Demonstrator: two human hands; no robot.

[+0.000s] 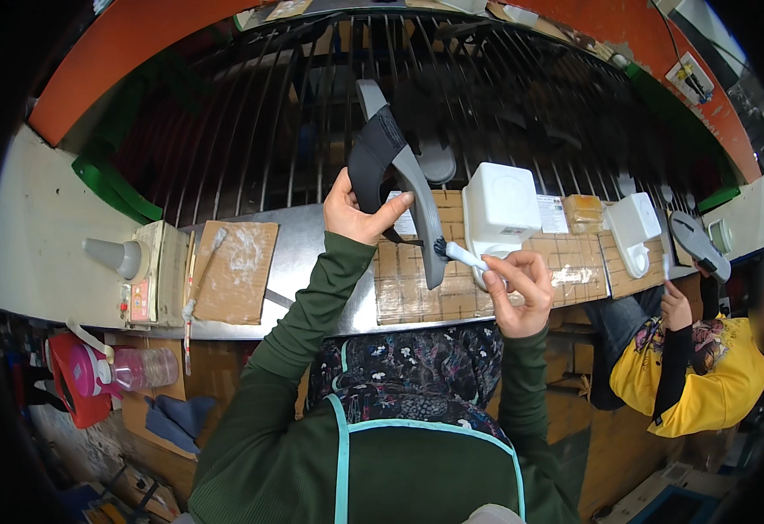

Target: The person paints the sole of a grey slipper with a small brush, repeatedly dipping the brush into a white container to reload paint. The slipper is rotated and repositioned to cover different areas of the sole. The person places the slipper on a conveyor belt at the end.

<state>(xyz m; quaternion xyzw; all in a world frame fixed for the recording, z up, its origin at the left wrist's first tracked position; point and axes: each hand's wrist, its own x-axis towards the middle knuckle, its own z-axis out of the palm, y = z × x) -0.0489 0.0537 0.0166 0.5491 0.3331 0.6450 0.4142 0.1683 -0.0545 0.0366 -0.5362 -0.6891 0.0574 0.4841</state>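
Observation:
A grey-soled sandal [426, 196] with a wide black strap [373, 150] is held up on edge above the bench, its sole turned to the right. My left hand [360, 214] grips it around the strap, with the thumb against the sole. In my right hand [523, 293], a white-handled brush [465, 256] is pinched between thumb and fingers. Its dark bristles touch the sole near the lower end. Just beyond the brush stands a white plastic pot [502, 196] on the taped cardboard [412, 293].
Left on the bench, a smeared cardboard piece [235, 275] lies beside a box [159, 271]. Metal rollers or bars [268, 148] run beyond the bench. An amber block [583, 214] and second white pot [635, 223] stand right, near a co-worker in yellow [705, 375] with another sandal [696, 240].

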